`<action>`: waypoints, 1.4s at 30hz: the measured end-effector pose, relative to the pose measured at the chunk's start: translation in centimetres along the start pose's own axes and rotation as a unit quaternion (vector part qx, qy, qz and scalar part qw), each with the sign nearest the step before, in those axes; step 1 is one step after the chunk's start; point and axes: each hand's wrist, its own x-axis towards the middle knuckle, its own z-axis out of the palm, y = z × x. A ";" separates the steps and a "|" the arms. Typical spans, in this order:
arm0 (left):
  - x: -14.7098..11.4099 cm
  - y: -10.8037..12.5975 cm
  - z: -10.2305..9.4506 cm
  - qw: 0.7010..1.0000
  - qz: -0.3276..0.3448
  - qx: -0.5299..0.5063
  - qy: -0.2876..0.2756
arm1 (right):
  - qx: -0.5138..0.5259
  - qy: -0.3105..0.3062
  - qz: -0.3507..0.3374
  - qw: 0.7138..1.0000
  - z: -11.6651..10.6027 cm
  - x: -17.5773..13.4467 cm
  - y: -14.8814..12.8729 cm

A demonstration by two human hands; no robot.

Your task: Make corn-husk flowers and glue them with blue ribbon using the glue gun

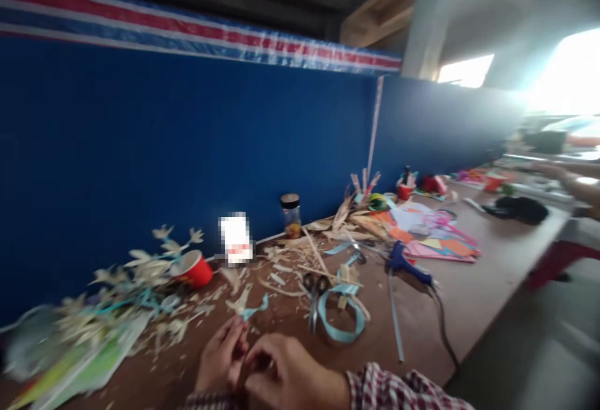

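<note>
Observed left hand closed at the fingertips, apparently pinching the base of a pale flower-like piece, with a light blue strip beside it; located this piece just above the fingertips, over the near part of the brown table. Observed right hand just beside the left, fingers curled; cannot tell whether gripping anything, contents hidden. Noted to the right of the hands, lying on the table: dark-handled scissors, next to a light blue ribbon coil; farther right, a blue glue gun with its cord running toward the table edge. Noted to the left: a red cup, tilted, near a heap of pale flowers. Recorded at the back, near the blue partition, a dark-lidded jar, upright. Recorded at far right another person's arm, blurred.
</note>
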 end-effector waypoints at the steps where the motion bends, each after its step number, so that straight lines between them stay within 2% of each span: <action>1: -0.1 -0.2 0.2 0.994 -0.075 -0.072 -0.042 | 0.040 0.022 0.032 0.998 0.3 0.4 0.1; 3: -0.3 -0.5 0.5 0.967 -0.148 -0.206 -0.033 | 0.098 0.045 0.068 0.992 0.5 1.3 0.5; 4: -0.4 -0.5 0.6 0.955 -0.163 -0.245 -0.041 | 0.115 0.055 0.081 0.989 0.5 1.8 0.9; 6: -0.6 -0.4 0.8 0.946 -0.163 -0.279 -0.040 | 0.111 0.094 0.091 0.985 0.6 2.5 1.7; 10: -0.8 0.1 0.8 0.948 -0.147 -0.281 -0.033 | 0.066 0.179 0.086 0.978 0.6 3.1 3.0; 13: -0.7 0.0 0.9 0.949 -0.155 -0.272 -0.028 | 0.172 0.141 0.086 0.971 0.6 3.3 3.5; 16: -0.7 -0.4 1.0 0.950 -0.159 -0.266 -0.041 | 0.310 0.087 0.116 0.940 0.8 3.4 3.7; 19: -1.0 -0.7 1.2 0.943 -0.164 -0.281 -0.068 | 0.365 0.074 0.142 0.917 1.1 3.4 4.0; 23: -1.4 -0.8 1.5 0.929 -0.177 -0.308 -0.106 | 0.370 0.089 0.131 0.915 1.3 3.3 4.4; 26: -1.5 -0.8 1.7 0.930 -0.181 -0.302 -0.104 | 0.360 0.101 0.151 0.915 1.3 3.2 4.5; 32: -1.4 -0.9 1.9 0.942 -0.186 -0.262 -0.095 | 0.398 0.106 0.177 0.894 1.4 3.2 4.4; 38: -1.4 -1.2 1.7 0.954 -0.173 -0.224 -0.097 | 0.375 0.115 0.172 0.904 1.4 3.2 4.4; 42: -1.2 -1.7 1.6 0.962 -0.153 -0.201 -0.105 | 0.330 0.122 0.163 0.921 1.2 3.3 4.2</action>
